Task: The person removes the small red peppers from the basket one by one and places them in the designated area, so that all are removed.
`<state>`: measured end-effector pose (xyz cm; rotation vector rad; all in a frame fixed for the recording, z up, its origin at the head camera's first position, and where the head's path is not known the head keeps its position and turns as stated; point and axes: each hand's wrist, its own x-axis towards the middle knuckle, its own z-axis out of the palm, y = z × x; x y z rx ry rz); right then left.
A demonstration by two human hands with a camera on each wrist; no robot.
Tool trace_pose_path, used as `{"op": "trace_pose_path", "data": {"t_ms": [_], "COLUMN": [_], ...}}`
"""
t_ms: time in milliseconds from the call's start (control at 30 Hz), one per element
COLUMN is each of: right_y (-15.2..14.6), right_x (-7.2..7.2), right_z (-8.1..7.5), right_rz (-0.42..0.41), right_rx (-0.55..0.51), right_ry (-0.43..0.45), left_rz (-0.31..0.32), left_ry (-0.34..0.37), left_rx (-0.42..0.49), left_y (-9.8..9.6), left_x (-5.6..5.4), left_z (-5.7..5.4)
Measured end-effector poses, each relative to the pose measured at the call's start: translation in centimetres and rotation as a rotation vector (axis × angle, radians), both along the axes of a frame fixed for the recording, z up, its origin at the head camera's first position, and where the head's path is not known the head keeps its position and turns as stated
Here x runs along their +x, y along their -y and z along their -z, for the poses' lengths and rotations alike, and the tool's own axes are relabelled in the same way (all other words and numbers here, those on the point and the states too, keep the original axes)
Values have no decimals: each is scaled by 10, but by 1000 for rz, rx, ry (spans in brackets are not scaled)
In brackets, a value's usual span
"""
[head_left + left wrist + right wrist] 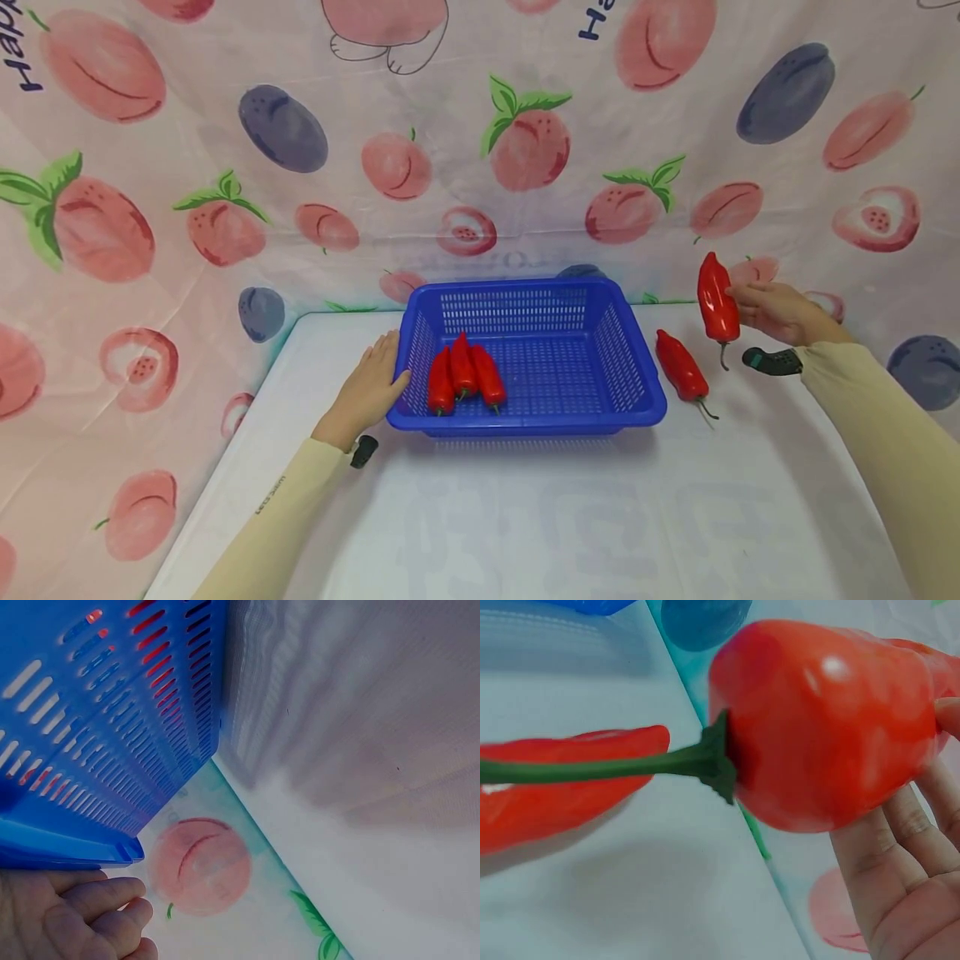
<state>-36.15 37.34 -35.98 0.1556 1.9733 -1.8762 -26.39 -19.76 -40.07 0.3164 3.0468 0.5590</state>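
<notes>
A red pepper [717, 298] with a green stem is pinched in my right hand [774, 312], raised above the table's right side. Close up in the right wrist view, the pepper [817, 727] lies between thumb and fingers, its stem pointing left. A second red pepper [682, 367] lies on the table between that hand and the blue basket [525, 422]. Inside the basket, several red peppers [463, 367] lie together at the left. My left hand [367, 383] rests with extended fingers against the basket's left rim; in the left wrist view its fingers [112, 907] are just under the rim.
The white table [525, 517] holds the basket near its back edge. A fruit-printed cloth [450, 108] hangs behind the table and along its left side. Dark wrist cameras [772, 362] sit below both wrists.
</notes>
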Motion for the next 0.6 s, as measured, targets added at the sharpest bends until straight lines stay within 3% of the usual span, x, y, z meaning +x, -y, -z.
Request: {"op": "trace_pose_path", "data": {"t_ms": [233, 600], "right_y": [-8, -18], "right_x": [0, -2], "right_z": [10, 31], "right_rz": [-51, -91], "right_rx": [18, 176], "right_ry": [37, 6], "left_rz": [2, 0], "left_ry": [0, -2], "left_rx": [-2, -3], "left_y": [0, 0], "left_x": [0, 0], "left_z": [1, 1]}}
